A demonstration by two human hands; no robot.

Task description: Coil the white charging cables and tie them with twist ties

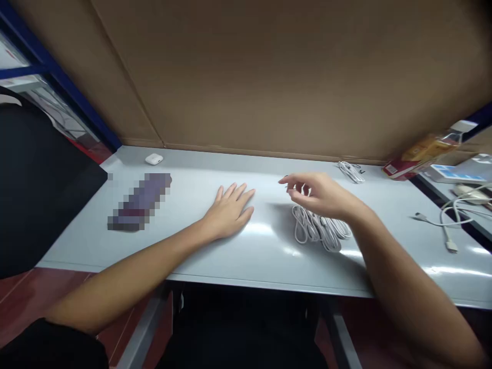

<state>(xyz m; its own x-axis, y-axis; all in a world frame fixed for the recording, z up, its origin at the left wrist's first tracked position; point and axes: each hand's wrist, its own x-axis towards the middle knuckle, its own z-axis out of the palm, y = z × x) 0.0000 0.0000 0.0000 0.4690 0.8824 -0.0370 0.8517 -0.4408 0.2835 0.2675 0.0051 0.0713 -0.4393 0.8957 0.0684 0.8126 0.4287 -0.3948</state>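
My left hand [229, 211] lies palm down on the pale grey tabletop [230, 261], fingers spread, holding nothing. Above the table, a little to the right of centre, my right hand [313, 193] hovers with bent fingers. A gap shows between its thumb and forefinger. Something thin and dark peeks out beside those fingertips, too small to make out. Below this hand lie several coiled white cables [321, 228] side by side, partly covered by the hand and wrist.
Another coiled white cable [350, 171] with black bits lies at the back. A bottle [426, 151] leans at the back right, near a loose white cable [455, 220]. A white earbud case [154, 159] and a blurred-out dark object [140, 202] are at left. A brown panel [249, 77] stands behind.
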